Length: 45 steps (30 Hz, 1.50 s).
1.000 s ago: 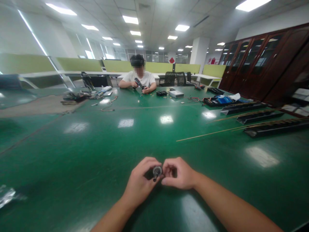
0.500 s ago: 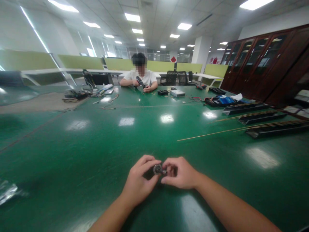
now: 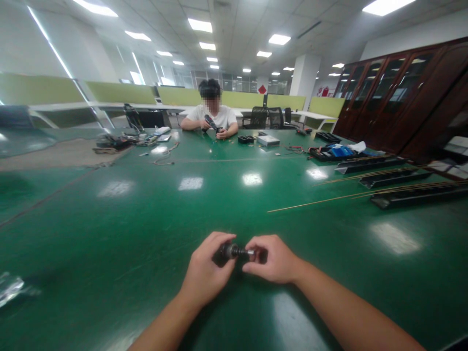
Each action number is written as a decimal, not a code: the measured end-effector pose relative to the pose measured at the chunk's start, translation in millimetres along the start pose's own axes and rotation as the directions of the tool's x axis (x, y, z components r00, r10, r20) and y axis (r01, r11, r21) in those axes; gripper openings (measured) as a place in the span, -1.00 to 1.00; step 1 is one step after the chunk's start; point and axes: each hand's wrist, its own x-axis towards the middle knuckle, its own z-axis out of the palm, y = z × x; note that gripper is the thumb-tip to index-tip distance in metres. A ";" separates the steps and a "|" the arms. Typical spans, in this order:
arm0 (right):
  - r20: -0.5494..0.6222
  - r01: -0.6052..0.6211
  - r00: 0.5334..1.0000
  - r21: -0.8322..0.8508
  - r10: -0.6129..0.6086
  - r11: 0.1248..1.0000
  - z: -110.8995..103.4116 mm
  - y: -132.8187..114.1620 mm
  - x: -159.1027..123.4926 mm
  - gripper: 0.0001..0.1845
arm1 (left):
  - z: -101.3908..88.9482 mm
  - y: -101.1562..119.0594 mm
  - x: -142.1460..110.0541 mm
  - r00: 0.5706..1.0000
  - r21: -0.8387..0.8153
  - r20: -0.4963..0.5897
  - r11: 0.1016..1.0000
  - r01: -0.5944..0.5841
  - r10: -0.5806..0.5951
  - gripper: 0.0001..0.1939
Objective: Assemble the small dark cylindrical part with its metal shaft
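Observation:
A small dark cylindrical metal part (image 3: 231,251) lies sideways between my two hands, above the green table (image 3: 146,219). It has a wider round body on the left, a ribbed, spring-like shaft and a shiny tip on the right. My left hand (image 3: 206,268) grips the round body between thumb and fingers. Around the shiny tip curls my right hand (image 3: 274,258), its bent fingers touching the tip and its thumb held below. The part's exact kind is too blurred to tell, and its left end is partly hidden in my left hand.
Across the table a person (image 3: 212,117) holds a power drill (image 3: 211,122). Black channels (image 3: 402,195) with thin rods (image 3: 303,205) lie at right, near a tray with blue items (image 3: 340,150). A white box (image 3: 268,140) stands farther back. Shiny crumpled plastic (image 3: 10,290) lies at left.
The metal part has turned from facing me at an angle to lying more sideways, showing its ribbed shaft and tip. My left hand has shifted slightly left.

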 end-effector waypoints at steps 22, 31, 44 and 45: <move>-0.020 0.004 1.000 -0.042 -0.005 0.999 -1.1 0.9 0.0 -0.70 | 1.1 -0.3 -1.4 0.998 -0.015 0.067 1.000 0.009 -0.008 -0.76; -0.007 0.006 1.000 -0.047 -0.007 0.999 -1.3 0.7 0.5 -0.75 | 1.3 -0.2 -3.1 0.997 -0.027 0.071 1.000 -0.006 0.008 -0.75; -0.021 0.065 0.998 -0.094 -0.067 0.993 -2.1 -0.9 0.9 -0.84 | 1.6 2.2 -3.0 0.994 -0.069 0.112 0.998 -0.002 0.010 -0.79; -0.022 0.067 0.997 -0.094 -0.069 0.993 -2.1 -1.2 1.0 -0.85 | 1.7 2.7 -2.7 0.993 -0.068 0.114 0.998 -0.001 0.009 -0.80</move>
